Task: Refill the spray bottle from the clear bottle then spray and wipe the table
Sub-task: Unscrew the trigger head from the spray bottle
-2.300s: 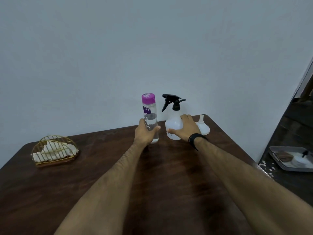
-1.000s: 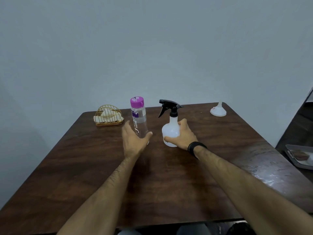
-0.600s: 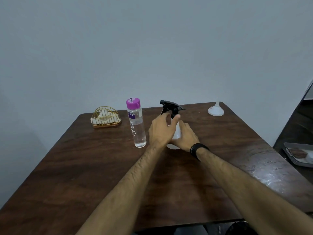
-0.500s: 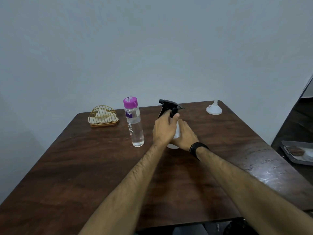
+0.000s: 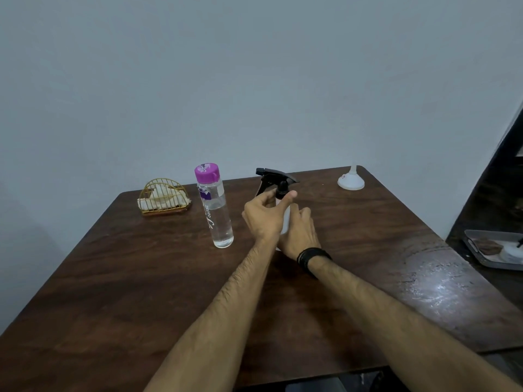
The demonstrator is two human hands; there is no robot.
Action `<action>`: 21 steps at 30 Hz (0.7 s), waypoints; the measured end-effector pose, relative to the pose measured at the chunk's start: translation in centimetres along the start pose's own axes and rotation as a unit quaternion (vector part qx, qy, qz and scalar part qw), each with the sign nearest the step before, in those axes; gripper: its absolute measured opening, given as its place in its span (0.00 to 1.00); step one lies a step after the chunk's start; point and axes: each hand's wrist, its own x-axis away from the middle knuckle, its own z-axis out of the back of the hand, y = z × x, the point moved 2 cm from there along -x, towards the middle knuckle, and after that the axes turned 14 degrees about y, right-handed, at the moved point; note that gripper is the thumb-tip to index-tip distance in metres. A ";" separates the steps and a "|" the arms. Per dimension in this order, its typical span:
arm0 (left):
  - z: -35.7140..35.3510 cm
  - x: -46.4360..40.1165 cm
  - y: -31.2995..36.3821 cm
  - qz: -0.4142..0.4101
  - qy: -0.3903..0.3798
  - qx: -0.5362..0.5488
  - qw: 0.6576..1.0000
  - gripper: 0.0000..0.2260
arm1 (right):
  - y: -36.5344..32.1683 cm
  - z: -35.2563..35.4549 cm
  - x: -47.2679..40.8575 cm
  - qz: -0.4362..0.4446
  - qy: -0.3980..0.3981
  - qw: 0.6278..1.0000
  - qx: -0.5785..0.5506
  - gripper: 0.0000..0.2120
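At the centre of the dark wooden table point(image 5: 141, 278), we grip the white plastic spray bottle with black trigger head point(image 5: 276, 179) in both hands: our right hand point(image 5: 298, 232), black band on its wrist, wraps the body, while our left hand point(image 5: 264, 215) pinches the black collar between thumb and fingers. Just beside it, at nine o'clock, the clear bottle with a purple cap point(image 5: 215, 210) stands upright, untouched. Farther toward ten o'clock sits a gold wire basket of white cloths point(image 5: 164, 196); a small white funnel point(image 5: 351, 181) rests upside down near two o'clock.
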 end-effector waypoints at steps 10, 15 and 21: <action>1.6 -1.5 -2.1 0.122 0.006 0.025 0.992 0.24 | 0.9 1.0 -0.4 0.026 -0.006 1.000 -0.013 0.43; -0.2 -2.6 -0.1 -0.032 -0.240 0.033 0.970 0.23 | 1.4 1.3 -0.7 0.023 -0.026 0.999 -0.037 0.42; -0.2 -1.1 0.2 -0.139 -0.115 0.023 0.983 0.14 | 1.4 1.4 -0.5 0.033 -0.034 0.998 -0.042 0.46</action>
